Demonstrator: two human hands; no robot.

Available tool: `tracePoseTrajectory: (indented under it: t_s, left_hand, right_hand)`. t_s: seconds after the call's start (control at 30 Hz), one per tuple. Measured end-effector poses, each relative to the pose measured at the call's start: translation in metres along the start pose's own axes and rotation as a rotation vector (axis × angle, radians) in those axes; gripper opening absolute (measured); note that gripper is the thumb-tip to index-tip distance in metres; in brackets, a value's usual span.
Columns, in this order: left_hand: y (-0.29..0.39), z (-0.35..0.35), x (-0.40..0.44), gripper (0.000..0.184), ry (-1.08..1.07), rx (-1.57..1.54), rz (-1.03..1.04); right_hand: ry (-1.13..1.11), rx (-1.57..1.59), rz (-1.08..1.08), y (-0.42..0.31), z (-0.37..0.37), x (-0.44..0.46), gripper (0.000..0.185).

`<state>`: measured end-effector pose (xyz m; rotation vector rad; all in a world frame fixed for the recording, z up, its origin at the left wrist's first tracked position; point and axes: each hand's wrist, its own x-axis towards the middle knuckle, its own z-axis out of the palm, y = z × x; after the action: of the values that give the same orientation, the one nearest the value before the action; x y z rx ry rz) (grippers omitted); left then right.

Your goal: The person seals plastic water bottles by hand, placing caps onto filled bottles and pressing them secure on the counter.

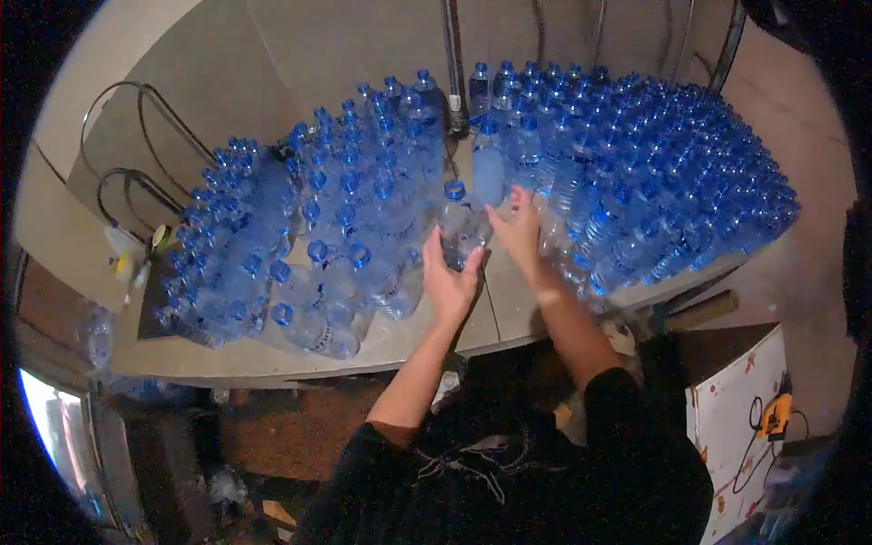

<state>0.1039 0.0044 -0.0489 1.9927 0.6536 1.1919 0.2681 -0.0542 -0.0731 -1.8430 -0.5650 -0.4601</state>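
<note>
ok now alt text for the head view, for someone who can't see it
Two bare hands work amid blue-capped plastic bottles: the left hand is at a clear bottle near the middle of a curved-edge table, the right hand close beside it. Dense clusters of similar bottles stand on both sides; a corded orange tool shows at lower right.

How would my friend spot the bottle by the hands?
Find the big table crowded with bottles, then the gap between the middle and right groups. Look there for the blue-capped bottle; unlike its neighbours, it's between the left hand and the right hand.
</note>
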Motion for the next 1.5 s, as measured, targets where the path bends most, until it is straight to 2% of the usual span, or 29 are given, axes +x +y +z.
tracePoseTrajectory:
  t_s: [0.23,0.27,0.3,0.4,0.47,0.57,0.67,0.8,0.87,0.97,1.0,1.1,1.13,1.23,1.5]
  left_hand:
    - [-0.012,0.016,0.005,0.080,0.053,-0.108,-0.040]
    - [-0.012,0.011,0.004,0.077,0.006,0.047,-0.051]
    - [-0.012,0.012,0.008,0.076,0.022,0.049,-0.024]
    - [-0.018,0.007,0.005,0.073,0.030,0.012,-0.027]
    - [-0.016,0.011,0.007,0.072,-0.057,-0.130,-0.095]
    - [-0.022,0.021,0.005,0.071,0.027,-0.117,-0.021]
    - [-0.022,0.015,0.008,0.070,-0.002,-0.015,0.034]
    - [-0.020,0.014,0.010,0.071,0.013,0.036,0.046]
    - [-0.019,0.015,0.010,0.069,-0.025,-0.044,-0.013]
    - [-0.016,0.013,0.011,0.067,-0.018,-0.054,-0.027]
    - [-0.014,0.012,0.010,0.067,-0.019,-0.044,-0.036]
    - [-0.018,0.010,0.012,0.069,-0.028,-0.083,-0.046]
    - [-0.015,0.011,0.010,0.069,-0.019,-0.075,-0.052]
    - [-0.013,0.009,0.012,0.071,-0.017,-0.040,-0.056]
    - [-0.010,0.003,0.012,0.073,-0.015,-0.077,-0.080]
  right_hand:
    - [-0.056,-0.257,0.099,-0.008,0.015,-0.002,0.076]
    - [-0.029,-0.259,0.082,-0.008,0.018,-0.001,0.077]
    - [-0.008,-0.258,0.062,-0.008,0.024,0.002,0.077]
    - [0.009,-0.215,0.054,-0.010,0.030,0.002,0.077]
    - [-0.161,-0.177,0.105,-0.011,0.020,0.008,0.072]
    - [-0.029,-0.280,0.108,0.006,0.023,0.000,0.074]
    - [0.031,-0.307,0.032,-0.010,0.033,-0.001,0.072]
    - [0.027,-0.272,0.119,-0.011,0.044,0.000,0.067]
    - [0.020,-0.281,0.150,-0.015,0.040,0.003,0.063]
    - [0.040,-0.285,0.130,-0.018,0.039,0.001,0.053]
    - [0.068,-0.295,0.089,-0.006,0.046,0.003,0.066]
    - [0.053,-0.341,0.122,0.002,0.052,0.006,0.061]
    - [0.089,-0.383,0.051,-0.002,0.048,0.002,0.055]
    - [0.052,-0.389,0.144,0.000,0.050,0.003,0.057]
    - [0.066,-0.281,0.027,-0.001,0.044,0.002,0.072]
